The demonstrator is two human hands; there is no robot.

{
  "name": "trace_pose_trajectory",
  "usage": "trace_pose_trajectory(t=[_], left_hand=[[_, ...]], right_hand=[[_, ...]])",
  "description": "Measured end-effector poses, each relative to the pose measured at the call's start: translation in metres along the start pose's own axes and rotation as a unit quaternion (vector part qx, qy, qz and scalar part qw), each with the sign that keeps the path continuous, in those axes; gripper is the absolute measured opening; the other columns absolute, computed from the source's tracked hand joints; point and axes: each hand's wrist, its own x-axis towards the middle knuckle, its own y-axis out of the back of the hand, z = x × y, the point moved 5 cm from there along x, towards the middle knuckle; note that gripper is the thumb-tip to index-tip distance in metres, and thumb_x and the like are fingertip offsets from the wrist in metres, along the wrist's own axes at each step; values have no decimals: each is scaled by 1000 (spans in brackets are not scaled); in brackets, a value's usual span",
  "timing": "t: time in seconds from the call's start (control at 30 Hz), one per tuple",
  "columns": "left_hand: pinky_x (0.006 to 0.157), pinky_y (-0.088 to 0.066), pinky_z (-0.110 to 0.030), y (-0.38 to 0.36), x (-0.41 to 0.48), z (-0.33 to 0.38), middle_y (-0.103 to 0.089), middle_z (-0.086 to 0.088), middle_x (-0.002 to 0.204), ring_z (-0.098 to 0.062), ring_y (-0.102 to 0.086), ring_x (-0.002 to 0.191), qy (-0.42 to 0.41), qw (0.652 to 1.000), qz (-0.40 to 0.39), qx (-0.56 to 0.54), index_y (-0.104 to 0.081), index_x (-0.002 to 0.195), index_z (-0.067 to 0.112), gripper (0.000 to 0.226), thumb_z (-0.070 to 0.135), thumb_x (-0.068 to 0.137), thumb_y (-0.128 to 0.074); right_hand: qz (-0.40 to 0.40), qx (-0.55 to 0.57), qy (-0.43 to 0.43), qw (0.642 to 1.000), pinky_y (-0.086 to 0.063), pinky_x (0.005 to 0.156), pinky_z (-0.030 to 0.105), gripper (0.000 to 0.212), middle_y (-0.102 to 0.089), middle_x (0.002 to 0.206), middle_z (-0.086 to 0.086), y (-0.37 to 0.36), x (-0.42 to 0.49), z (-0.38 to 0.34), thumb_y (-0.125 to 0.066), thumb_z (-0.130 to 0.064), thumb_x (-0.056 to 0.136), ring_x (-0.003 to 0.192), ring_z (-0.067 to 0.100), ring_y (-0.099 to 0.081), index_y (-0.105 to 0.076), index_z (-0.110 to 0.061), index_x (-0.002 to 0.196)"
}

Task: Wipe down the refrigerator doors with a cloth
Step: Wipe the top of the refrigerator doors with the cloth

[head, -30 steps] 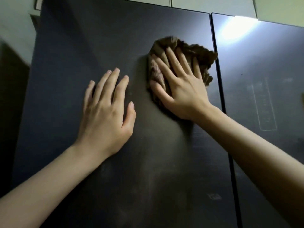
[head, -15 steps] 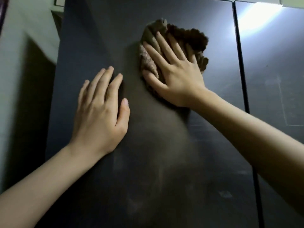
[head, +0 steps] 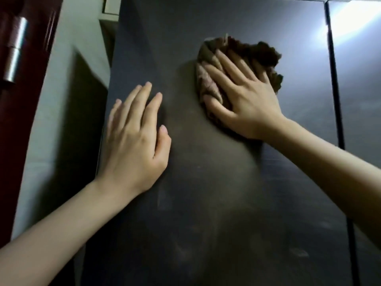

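Note:
The dark left refrigerator door point(head: 206, 182) fills most of the view. A crumpled brown cloth point(head: 259, 52) lies flat against its upper part, and my right hand point(head: 243, 100) presses it there with fingers spread and straight. Much of the cloth is hidden under that hand. My left hand point(head: 134, 141) rests flat on the same door near its left edge, fingers straight, holding nothing. The right refrigerator door point(head: 358, 89) shows as a strip past a vertical black gap, with a bright light reflection at its top.
A pale wall point(head: 68, 65) stands left of the refrigerator, with a dark shadowed gap below it. A dark red door frame with a metal hinge point(head: 14, 48) runs along the far left edge. Faint smudges mark the lower door.
The view has swung to the left, bringing the wall and the hinge into sight. My right hand has slid the cloth leftward across the door, away from the gap. My left hand stays flat.

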Motion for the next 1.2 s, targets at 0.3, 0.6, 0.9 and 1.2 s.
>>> trace_pose_trajectory(t=[0.3, 0.6, 0.9, 1.2], left_hand=[[111, -28, -57, 7, -13, -24, -26, -21, 153, -36, -25, 142, 66, 998, -19, -11, -29, 146, 4, 65, 35, 89, -32], [107, -8, -18, 10, -27, -40, -15, -2, 159, -13, -13, 146, 199, 966, -49, -157, -16, 151, 20, 69, 46, 90, -32], [106, -30, -27, 7, -33, -69, -46, 2, 142, -16, -40, 131, 373, 852, -7, -367, -36, 144, 25, 45, 34, 100, -39], [107, -39, -42, 1, -34, -94, -56, -4, 132, -18, -53, 120, 445, 746, 29, -495, -49, 134, 24, 45, 41, 92, -45]], right_hand=[[-46, 55, 237, 969, -38, 104, 45, 67, -33, 152, 7, -9, -78, -91, -39, -60, 87, 138, 30, -35, -38, -26, 145], [24, 6, 10, 1000, -13, 114, 51, 66, -22, 157, 5, -15, 16, -70, -23, -60, 92, 145, 26, -19, -32, -26, 148], [-16, 82, 271, 959, -35, 107, 40, 58, -39, 149, 1, -15, 19, -112, -38, -56, 91, 139, 22, -35, -47, -26, 140], [8, 68, 210, 975, -27, 108, 43, 67, -33, 152, 7, -25, 5, -161, -30, -61, 91, 141, 28, -28, -41, -21, 144]])
